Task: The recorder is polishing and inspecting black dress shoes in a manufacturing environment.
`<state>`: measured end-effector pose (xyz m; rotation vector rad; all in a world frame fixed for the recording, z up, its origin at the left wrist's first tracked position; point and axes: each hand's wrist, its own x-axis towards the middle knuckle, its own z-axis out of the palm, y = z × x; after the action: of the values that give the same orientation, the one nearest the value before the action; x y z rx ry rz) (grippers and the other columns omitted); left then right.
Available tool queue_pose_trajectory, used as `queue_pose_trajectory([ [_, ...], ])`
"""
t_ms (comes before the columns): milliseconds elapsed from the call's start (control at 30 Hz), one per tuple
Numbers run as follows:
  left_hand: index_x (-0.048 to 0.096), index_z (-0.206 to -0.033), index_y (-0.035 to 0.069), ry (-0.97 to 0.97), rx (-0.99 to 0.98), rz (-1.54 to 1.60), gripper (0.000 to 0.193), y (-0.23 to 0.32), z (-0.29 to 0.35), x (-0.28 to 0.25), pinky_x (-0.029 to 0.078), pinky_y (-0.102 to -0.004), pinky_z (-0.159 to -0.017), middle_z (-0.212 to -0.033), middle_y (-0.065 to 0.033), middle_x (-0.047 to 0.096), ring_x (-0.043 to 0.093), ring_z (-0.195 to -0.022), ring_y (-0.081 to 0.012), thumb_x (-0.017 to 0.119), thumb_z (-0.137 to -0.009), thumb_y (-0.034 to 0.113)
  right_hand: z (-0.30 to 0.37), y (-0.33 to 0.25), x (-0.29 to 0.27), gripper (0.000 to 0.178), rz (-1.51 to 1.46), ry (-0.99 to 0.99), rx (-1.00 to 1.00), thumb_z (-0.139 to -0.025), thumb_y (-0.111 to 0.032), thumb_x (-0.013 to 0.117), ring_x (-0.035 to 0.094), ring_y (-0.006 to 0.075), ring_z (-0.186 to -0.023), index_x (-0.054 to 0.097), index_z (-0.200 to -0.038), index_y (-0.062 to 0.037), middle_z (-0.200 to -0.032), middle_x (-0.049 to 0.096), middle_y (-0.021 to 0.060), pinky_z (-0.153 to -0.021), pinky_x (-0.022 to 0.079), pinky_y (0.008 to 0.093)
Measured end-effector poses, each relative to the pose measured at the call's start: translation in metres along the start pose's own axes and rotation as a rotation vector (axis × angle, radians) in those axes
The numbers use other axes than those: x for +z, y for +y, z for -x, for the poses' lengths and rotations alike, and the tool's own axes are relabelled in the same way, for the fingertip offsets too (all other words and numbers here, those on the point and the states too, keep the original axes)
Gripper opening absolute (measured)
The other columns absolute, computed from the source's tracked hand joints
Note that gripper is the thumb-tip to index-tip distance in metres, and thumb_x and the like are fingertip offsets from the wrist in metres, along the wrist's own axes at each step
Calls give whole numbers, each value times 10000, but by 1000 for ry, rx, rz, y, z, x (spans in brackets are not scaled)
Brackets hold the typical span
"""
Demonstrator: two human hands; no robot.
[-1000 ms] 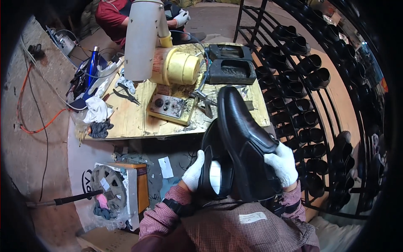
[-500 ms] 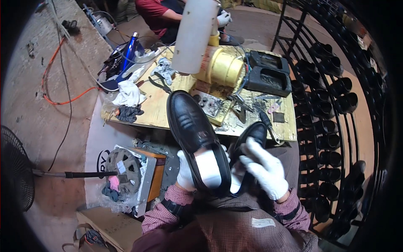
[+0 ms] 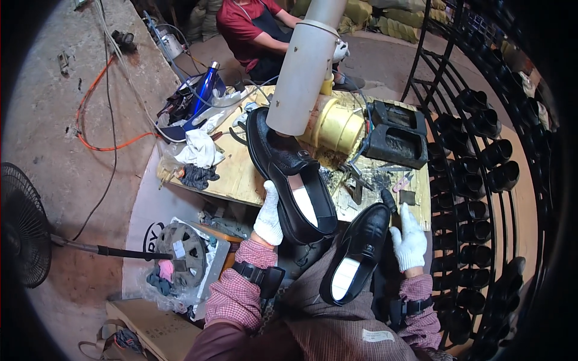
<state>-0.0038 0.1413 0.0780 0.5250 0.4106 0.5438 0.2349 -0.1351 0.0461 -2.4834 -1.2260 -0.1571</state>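
Note:
A black leather loafer (image 3: 287, 171) with a white insole is raised in front of me, its toe pointing away to the far left. My left hand (image 3: 268, 219), in a white knitted glove, grips it from the left side; the thumb lies along the shoe and the other fingers are hidden. The second black loafer (image 3: 368, 231), also with a white insole, rests over my lap, toe pointing away. Just right of it is my gloved right hand (image 3: 410, 242), fingers stretched out and thumb apart, holding nothing. Whether it touches that shoe is unclear.
A wooden workbench (image 3: 232, 177) bears a yellow cylindrical machine (image 3: 337, 126), black moulds (image 3: 397, 141) and hand tools. A grey duct (image 3: 307, 75) hangs over it. Shoe racks (image 3: 445, 240) stand right, a fan (image 3: 24, 225) left. Another person (image 3: 250, 36) sits beyond.
The first loafer has moved away from me toward the machine, in my left hand. My right hand has come away from the second loafer to its right; that shoe now shows fully.

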Motion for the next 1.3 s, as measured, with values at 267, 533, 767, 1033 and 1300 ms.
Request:
queue_pose_trajectory([
  [267,469,-1530,77,96,13,-91,808,8,13,-1,465,-395,-1146,-1496,-104,568,566,-1346,-264,610,-963,635,-19,5,22,775,326,-183,48,-885,-296,762,689,322,-832,425,-1565,-134,-976,685,148,-713,534,469],
  [533,507,-1499,53,211,-42,0,675,-2,85,-3,471,-425,-1136,-1443,-124,610,596,-1313,-276,607,-1022,520,-31,24,-7,584,-341,95,157,-969,-130,638,694,364,-1102,492,-1532,-67,-1244,698,211,-988,531,423],
  [767,417,-1555,23,2,-496,-15,724,-16,125,30,393,-421,-1191,-1496,-150,551,540,-1370,-294,710,-957,310,1,-77,-108,528,-739,-132,-219,-940,-132,700,676,150,-735,600,-1452,-45,-1006,718,76,-690,551,287],
  [1033,222,-1646,5,-281,-575,-136,887,-12,122,66,224,-381,-1260,-1638,-135,376,346,-1507,-243,686,-927,239,-22,-107,-163,528,-75,-171,-361,-884,-217,756,656,294,-640,651,-1390,-105,-777,651,104,-624,532,401],
  [1300,158,-1661,10,-395,-569,-147,937,-21,113,67,242,-381,-1253,-1641,-133,360,342,-1504,-234,693,-920,218,-29,-112,-168,559,-66,-167,-541,-873,-210,757,654,291,-595,622,-1404,-97,-717,633,93,-563,519,385],
])
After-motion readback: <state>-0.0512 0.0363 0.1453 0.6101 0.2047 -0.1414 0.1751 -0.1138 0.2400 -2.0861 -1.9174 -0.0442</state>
